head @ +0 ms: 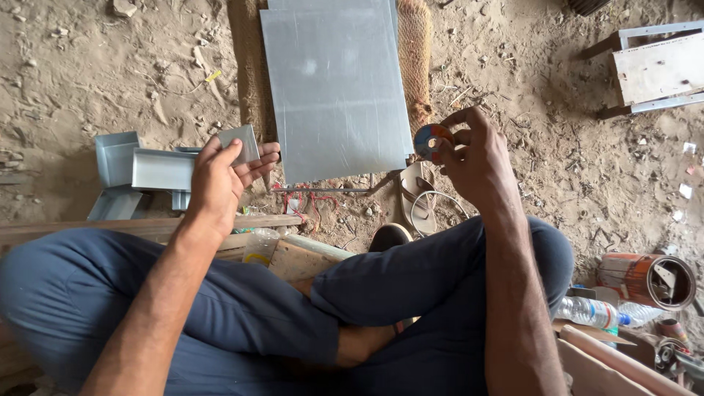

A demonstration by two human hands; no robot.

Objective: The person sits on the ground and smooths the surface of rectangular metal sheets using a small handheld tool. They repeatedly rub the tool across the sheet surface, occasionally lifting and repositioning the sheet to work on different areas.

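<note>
Left hand (220, 176) grips a small metal piece (242, 143) at its lower edge; right hand (469, 158) pinches a small round disc (431, 139), near the metal sheet (334, 88) on the ground. Steady fingertip grips should keep both from slipping.

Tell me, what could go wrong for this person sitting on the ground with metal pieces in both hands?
The left hand holds a small metal piece by bare fingers; its cut edges might nick skin. The right hand pinches a small disc in a light grip, so it could drop into the sand. The big metal sheet lies just past the knees, and its edge may scrape a leg or foot if the person shifts.
</note>
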